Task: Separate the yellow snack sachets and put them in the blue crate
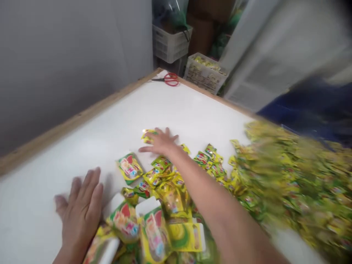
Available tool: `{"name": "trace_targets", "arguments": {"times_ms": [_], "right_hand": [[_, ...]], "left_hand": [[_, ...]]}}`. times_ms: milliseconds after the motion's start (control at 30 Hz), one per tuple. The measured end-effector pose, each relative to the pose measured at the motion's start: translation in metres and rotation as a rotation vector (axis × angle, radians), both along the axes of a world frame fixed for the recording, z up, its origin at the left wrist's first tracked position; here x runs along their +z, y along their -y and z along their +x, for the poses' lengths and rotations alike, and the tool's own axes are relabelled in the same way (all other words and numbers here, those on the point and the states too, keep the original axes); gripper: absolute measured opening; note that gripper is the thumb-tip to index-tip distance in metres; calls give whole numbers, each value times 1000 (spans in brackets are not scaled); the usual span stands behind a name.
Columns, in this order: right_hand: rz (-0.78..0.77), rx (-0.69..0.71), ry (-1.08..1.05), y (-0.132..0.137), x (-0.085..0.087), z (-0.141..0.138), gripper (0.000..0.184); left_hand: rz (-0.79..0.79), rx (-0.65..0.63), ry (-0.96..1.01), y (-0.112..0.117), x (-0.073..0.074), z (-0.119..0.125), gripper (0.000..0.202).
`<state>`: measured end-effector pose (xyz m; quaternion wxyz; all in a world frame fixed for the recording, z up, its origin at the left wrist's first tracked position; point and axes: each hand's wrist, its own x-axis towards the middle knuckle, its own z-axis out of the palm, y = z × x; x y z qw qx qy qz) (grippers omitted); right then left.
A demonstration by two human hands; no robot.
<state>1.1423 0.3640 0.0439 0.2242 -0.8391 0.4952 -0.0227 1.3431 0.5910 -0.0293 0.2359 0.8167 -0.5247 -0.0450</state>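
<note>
My left hand rests on the white tabletop at the left with its fingers stretched out, holding nothing. Beside it, small printed yellow-green cartons lie among a heap of candy-like sachets. My right hand reaches out across that heap, fingers spread. A small yellow sachet shows partly behind its fingers; whether they touch it I cannot tell. Just short of that hand lies another carton. My right forearm hides part of the heap.
A large, blurred pile of sachets covers the table's right side. Red-handled scissors lie at the far corner of the wood-edged table. Beyond the edge stand a white crate and a crate of packets. A grey wall borders the left.
</note>
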Motion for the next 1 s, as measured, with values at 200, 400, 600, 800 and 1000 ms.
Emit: {"name": "trace_targets", "arguments": {"times_ms": [200, 400, 600, 800, 1000], "right_hand": [[-129, 239, -70, -121, -23, -128, 70], [-160, 163, -346, -171, -9, -359, 78], [-157, -57, -413, -219, 0, -572, 54], [-188, -166, -401, -226, 65, -768, 58], [-227, -628, -217, -260, 103, -874, 64]], "left_hand": [[-86, -218, -75, -10, -14, -165, 48], [-231, -241, -405, -33, -25, -436, 49], [-160, -140, -785, -61, 0, -725, 58], [-90, -172, -900, -70, 53, -909, 71], [-159, -531, -839, -65, 114, -991, 69]]}}
